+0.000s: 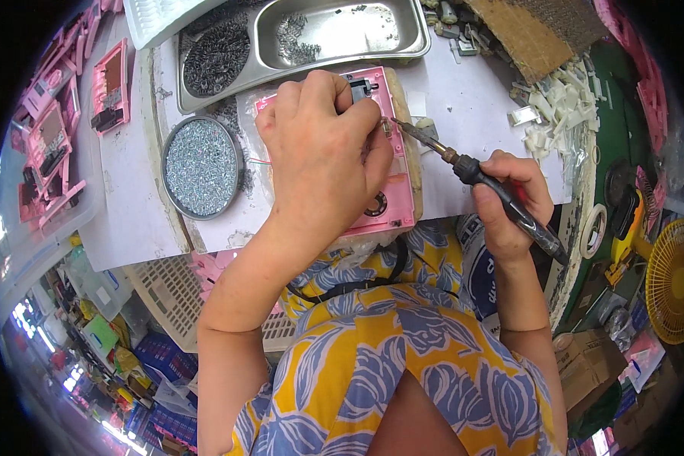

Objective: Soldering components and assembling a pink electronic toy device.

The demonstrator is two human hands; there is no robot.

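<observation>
Soldering, I reckon: my right hand is wrapped round the soldering iron; left hand over the pink plastic casing, can't tell if pinching. Needs steady aim next.

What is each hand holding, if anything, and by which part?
The right hand holds a soldering iron by its dark handle. The left hand is over the pink casing; whether it grips anything there cannot be told.
</observation>
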